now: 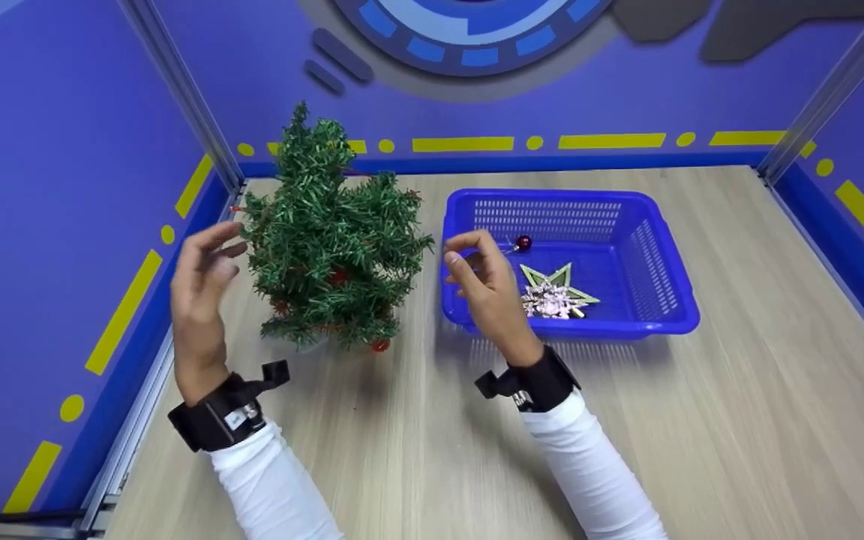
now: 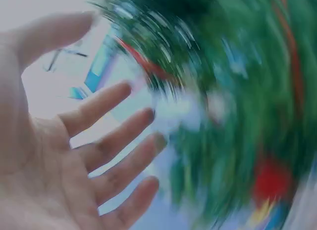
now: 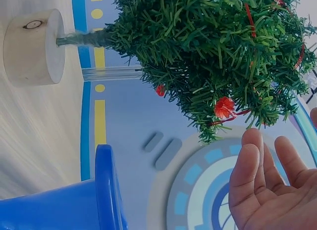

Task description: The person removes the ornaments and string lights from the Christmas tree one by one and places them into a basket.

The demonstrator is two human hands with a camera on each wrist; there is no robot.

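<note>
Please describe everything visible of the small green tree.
The small green tree has dense, plastic-looking needles, thin red strands, red ornaments and a round, wooden-looking base. It stands upright on the table beside the blue basket, between the left hand and right hand. Whether the left fingers touch it is unclear.

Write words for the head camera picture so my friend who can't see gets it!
A green tree with red decorations stands on a table between a person's raised left hand and right hand. Right of it, a blue basket holds a star, a pale snowflake and a dark red ball.
</note>
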